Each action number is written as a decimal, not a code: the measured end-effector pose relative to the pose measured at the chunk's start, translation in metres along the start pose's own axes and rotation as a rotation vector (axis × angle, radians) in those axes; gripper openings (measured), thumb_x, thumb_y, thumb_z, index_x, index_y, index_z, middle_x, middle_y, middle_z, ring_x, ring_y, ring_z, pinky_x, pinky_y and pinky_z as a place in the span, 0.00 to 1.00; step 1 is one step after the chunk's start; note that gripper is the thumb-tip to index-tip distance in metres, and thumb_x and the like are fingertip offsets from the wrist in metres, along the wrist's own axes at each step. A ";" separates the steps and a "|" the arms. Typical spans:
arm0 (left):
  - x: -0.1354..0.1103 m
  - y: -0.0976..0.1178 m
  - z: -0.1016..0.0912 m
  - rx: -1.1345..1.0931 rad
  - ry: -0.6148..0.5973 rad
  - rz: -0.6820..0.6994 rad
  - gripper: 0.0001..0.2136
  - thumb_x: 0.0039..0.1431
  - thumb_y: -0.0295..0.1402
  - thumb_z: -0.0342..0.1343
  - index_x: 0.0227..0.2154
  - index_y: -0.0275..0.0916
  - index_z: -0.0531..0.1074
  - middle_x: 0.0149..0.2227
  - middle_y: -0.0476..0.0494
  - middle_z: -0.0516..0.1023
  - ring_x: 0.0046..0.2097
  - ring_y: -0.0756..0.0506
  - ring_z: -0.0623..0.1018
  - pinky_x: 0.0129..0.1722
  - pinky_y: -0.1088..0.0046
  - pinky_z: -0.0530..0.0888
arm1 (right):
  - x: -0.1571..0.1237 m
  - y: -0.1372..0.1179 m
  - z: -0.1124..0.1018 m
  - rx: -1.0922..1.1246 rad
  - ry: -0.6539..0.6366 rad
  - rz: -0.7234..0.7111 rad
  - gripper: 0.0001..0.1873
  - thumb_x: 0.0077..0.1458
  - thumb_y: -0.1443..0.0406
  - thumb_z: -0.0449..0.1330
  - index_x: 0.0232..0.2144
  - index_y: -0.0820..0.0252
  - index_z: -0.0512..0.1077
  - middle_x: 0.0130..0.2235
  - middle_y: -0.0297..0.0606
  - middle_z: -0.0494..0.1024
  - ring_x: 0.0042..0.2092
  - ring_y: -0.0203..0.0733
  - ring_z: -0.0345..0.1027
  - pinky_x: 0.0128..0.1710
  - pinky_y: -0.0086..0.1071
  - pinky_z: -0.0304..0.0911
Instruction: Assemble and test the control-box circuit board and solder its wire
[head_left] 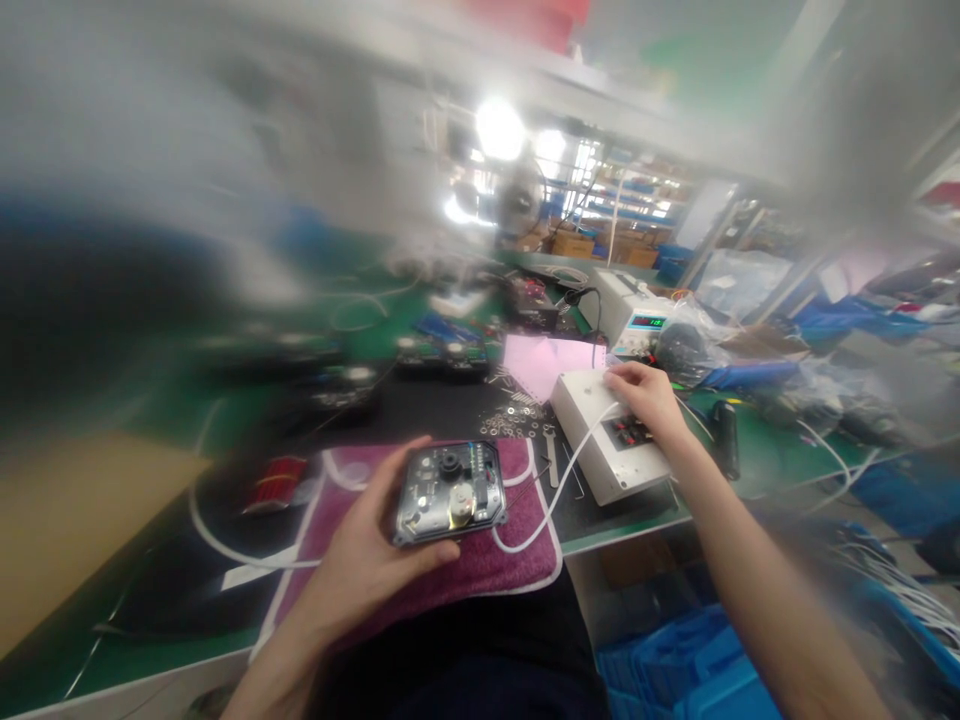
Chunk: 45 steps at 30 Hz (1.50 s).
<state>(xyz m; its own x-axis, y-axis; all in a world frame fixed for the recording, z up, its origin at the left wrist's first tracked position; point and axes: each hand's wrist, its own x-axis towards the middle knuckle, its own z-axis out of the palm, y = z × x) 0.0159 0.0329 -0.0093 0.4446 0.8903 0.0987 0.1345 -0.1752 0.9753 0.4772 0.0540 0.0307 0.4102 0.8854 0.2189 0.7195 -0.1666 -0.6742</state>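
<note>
My left hand [375, 530] is closed around the edge of a dark, square-cornered electronics housing [431, 510], holding it tilted above a purple towel [517, 580]. On the housing's face show a circuit board, a round black lens-like part and a pale round part. A white cable [551, 520] runs from beside the housing up to a white box [581, 420] with red and black terminals. My right hand [649, 400] rests on top of that box, its fingers bent together near the far edge. Whatever lies between those fingertips is hidden.
Behind the box stands a power supply [634, 315] with a lit display. Loose washers [510, 415], a wrench [551, 458] and pink paper [551, 362] lie on the dark mat. More boards [442, 355] sit farther back, a red wire spool [276, 485] at left, blue bins [675, 660] below.
</note>
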 end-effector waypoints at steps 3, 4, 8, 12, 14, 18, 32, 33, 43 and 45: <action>0.000 0.002 0.000 0.008 0.001 0.013 0.52 0.50 0.45 0.78 0.73 0.47 0.56 0.72 0.34 0.68 0.67 0.29 0.77 0.68 0.49 0.75 | 0.000 0.002 0.000 0.014 0.014 -0.012 0.19 0.70 0.55 0.65 0.54 0.61 0.76 0.53 0.42 0.80 0.50 0.46 0.78 0.50 0.44 0.78; 0.000 0.002 0.000 0.011 0.002 0.016 0.52 0.50 0.45 0.78 0.73 0.47 0.56 0.72 0.34 0.68 0.67 0.29 0.77 0.68 0.48 0.75 | 0.001 0.003 0.000 0.018 0.018 -0.017 0.19 0.70 0.55 0.65 0.54 0.61 0.76 0.54 0.42 0.80 0.50 0.46 0.78 0.50 0.44 0.78; 0.000 0.000 0.001 0.012 0.006 0.025 0.52 0.49 0.44 0.79 0.73 0.48 0.57 0.72 0.34 0.67 0.67 0.29 0.76 0.69 0.46 0.74 | 0.002 0.005 0.000 0.036 0.023 -0.027 0.19 0.70 0.55 0.65 0.54 0.61 0.76 0.54 0.42 0.80 0.50 0.46 0.78 0.51 0.45 0.77; 0.002 -0.005 0.001 0.012 0.008 0.031 0.52 0.49 0.44 0.79 0.73 0.50 0.57 0.72 0.36 0.68 0.67 0.29 0.77 0.68 0.45 0.74 | 0.001 0.006 -0.001 0.054 0.009 -0.028 0.18 0.70 0.55 0.65 0.54 0.61 0.76 0.53 0.42 0.80 0.50 0.46 0.78 0.50 0.44 0.78; 0.002 -0.006 0.000 0.020 0.011 0.041 0.52 0.49 0.44 0.79 0.73 0.50 0.57 0.72 0.36 0.68 0.67 0.28 0.77 0.68 0.45 0.75 | 0.002 0.006 0.000 0.062 0.003 -0.027 0.18 0.70 0.55 0.65 0.54 0.61 0.76 0.53 0.42 0.80 0.50 0.46 0.78 0.50 0.44 0.78; 0.002 -0.006 -0.001 0.042 0.015 0.051 0.52 0.48 0.44 0.79 0.73 0.50 0.58 0.72 0.36 0.68 0.67 0.29 0.77 0.66 0.47 0.76 | 0.003 0.006 0.001 0.073 -0.010 -0.018 0.18 0.70 0.55 0.65 0.55 0.60 0.76 0.54 0.42 0.80 0.51 0.46 0.78 0.51 0.45 0.77; 0.002 -0.002 0.000 0.024 0.014 0.025 0.53 0.48 0.45 0.79 0.73 0.48 0.57 0.70 0.34 0.70 0.65 0.28 0.78 0.66 0.46 0.76 | 0.002 0.009 -0.002 0.104 -0.061 -0.057 0.19 0.70 0.55 0.65 0.55 0.60 0.75 0.55 0.43 0.80 0.51 0.47 0.78 0.52 0.46 0.77; 0.001 -0.001 0.000 0.019 0.013 0.025 0.53 0.48 0.45 0.79 0.73 0.48 0.57 0.71 0.34 0.70 0.66 0.28 0.78 0.67 0.46 0.75 | 0.003 0.010 -0.002 0.102 -0.059 -0.058 0.19 0.70 0.55 0.65 0.55 0.60 0.75 0.54 0.43 0.80 0.51 0.47 0.78 0.52 0.46 0.77; 0.001 -0.008 -0.003 0.050 0.013 0.007 0.52 0.48 0.46 0.78 0.73 0.51 0.56 0.71 0.36 0.70 0.64 0.28 0.80 0.64 0.46 0.79 | 0.003 0.006 -0.001 0.045 -0.042 -0.064 0.19 0.70 0.55 0.64 0.55 0.60 0.75 0.54 0.42 0.80 0.51 0.46 0.78 0.51 0.45 0.77; 0.002 -0.010 -0.003 0.063 0.017 0.020 0.52 0.48 0.46 0.78 0.73 0.52 0.56 0.72 0.37 0.69 0.64 0.28 0.79 0.62 0.49 0.81 | 0.003 0.004 0.000 0.033 -0.036 -0.065 0.19 0.70 0.55 0.64 0.55 0.60 0.75 0.55 0.43 0.79 0.51 0.46 0.78 0.51 0.45 0.77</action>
<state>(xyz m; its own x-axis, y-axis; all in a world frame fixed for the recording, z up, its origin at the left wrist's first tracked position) 0.0126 0.0378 -0.0182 0.4331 0.8930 0.1222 0.1811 -0.2190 0.9588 0.4814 0.0556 0.0289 0.3426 0.9090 0.2374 0.7249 -0.0951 -0.6823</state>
